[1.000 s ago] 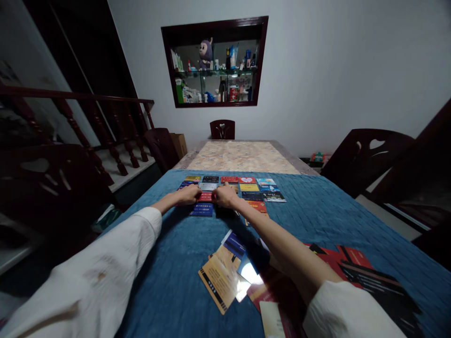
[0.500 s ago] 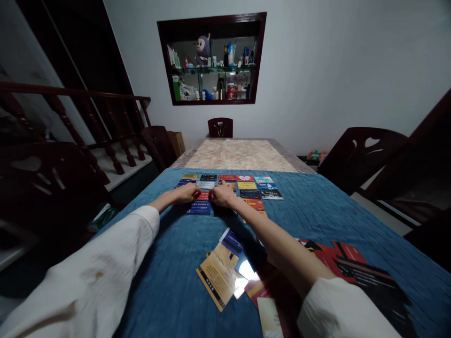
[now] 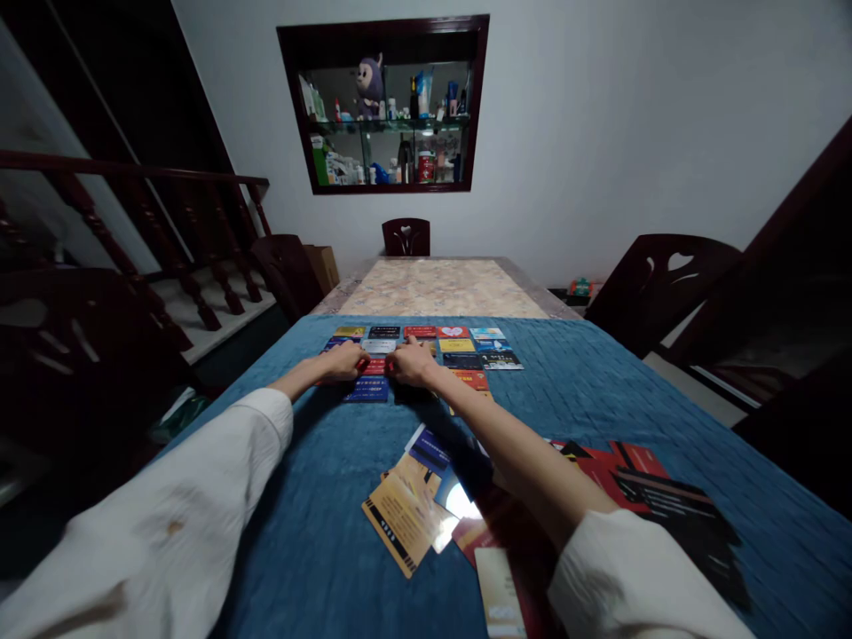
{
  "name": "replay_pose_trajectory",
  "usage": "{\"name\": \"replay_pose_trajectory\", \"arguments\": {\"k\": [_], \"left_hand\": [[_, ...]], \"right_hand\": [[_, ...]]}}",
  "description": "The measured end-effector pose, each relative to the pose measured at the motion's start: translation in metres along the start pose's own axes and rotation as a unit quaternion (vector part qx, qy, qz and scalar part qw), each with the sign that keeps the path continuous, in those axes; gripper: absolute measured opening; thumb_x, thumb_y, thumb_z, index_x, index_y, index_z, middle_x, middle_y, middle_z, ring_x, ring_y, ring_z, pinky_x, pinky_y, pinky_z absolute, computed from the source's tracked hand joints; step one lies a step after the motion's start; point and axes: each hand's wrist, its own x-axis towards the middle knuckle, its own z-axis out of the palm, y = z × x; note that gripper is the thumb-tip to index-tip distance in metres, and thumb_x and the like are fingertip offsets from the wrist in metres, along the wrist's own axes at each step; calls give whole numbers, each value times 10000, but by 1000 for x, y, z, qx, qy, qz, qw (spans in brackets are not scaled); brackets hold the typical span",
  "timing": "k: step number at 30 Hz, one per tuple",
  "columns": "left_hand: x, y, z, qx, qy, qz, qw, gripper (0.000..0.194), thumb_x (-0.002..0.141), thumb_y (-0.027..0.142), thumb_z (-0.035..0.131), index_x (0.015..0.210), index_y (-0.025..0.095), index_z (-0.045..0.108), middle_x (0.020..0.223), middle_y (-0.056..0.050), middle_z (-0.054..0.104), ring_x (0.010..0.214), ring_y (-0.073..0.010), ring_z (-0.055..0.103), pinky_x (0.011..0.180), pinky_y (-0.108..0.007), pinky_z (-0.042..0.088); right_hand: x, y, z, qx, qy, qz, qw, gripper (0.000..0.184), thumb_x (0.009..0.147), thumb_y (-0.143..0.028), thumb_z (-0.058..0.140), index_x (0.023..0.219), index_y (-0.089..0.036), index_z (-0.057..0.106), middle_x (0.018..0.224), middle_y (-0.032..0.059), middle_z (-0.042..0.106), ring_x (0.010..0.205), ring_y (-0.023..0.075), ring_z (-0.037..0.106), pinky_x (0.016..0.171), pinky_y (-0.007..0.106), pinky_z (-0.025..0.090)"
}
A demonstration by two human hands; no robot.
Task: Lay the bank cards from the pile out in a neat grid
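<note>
A red card [image 3: 376,366] lies on the blue cloth [image 3: 299,497] among several cards set in rows. My left hand [image 3: 343,361] is at its left edge, fingers curled in. From the other side, my right hand [image 3: 411,362] reaches over with bent fingers to the card's right edge. Directly below the red card is a blue card [image 3: 366,389], and a silver card [image 3: 379,347] is above it. A dark card [image 3: 416,393] shows partly under my right wrist. The fingertips are small and partly hidden.
Nearer me lies a loose pile with a gold card [image 3: 399,524] and a purple-blue card [image 3: 429,450]. Black and red cards [image 3: 672,497] are spread at the right, partly behind my right forearm. Dark chairs [image 3: 666,284] stand around the table.
The whole view has shifted slightly, so everything sits a little further left. Both hands stay at the sides of the red card, with no clear movement of the cards.
</note>
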Motion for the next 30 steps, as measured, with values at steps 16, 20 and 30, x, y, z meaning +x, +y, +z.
{"name": "replay_pose_trajectory", "arguments": {"k": [16, 20, 30], "left_hand": [[-7, 40, -19, 39, 101, 95, 990, 212, 852, 230, 560, 971, 177, 727, 1062, -113, 646, 1036, -273, 516, 889, -380, 409], [-9, 73, -25, 16, 132, 142, 981, 197, 862, 186, 545, 954, 183, 719, 1049, -96, 645, 1024, -249, 508, 885, -373, 403], [-25, 158, -24, -51, 192, 258, 946, 189, 843, 154, 573, 986, 188, 691, 1061, -86, 644, 1123, -269, 469, 972, -442, 395]], "right_hand": [[-77, 54, -18, -7, 47, 2, 999, 241, 896, -264, 569, 1083, -253, 720, 1176, 78, 681, 1161, 301, 445, 865, 410, 328], [-106, 67, -18, -8, 57, 15, 998, 216, 909, -270, 558, 1041, -250, 727, 1133, 75, 694, 1147, 294, 452, 823, 381, 316], [-187, 92, -9, -21, 132, 28, 991, 167, 908, -251, 585, 984, -253, 733, 1031, 75, 708, 1104, 272, 465, 833, 380, 290]]}}
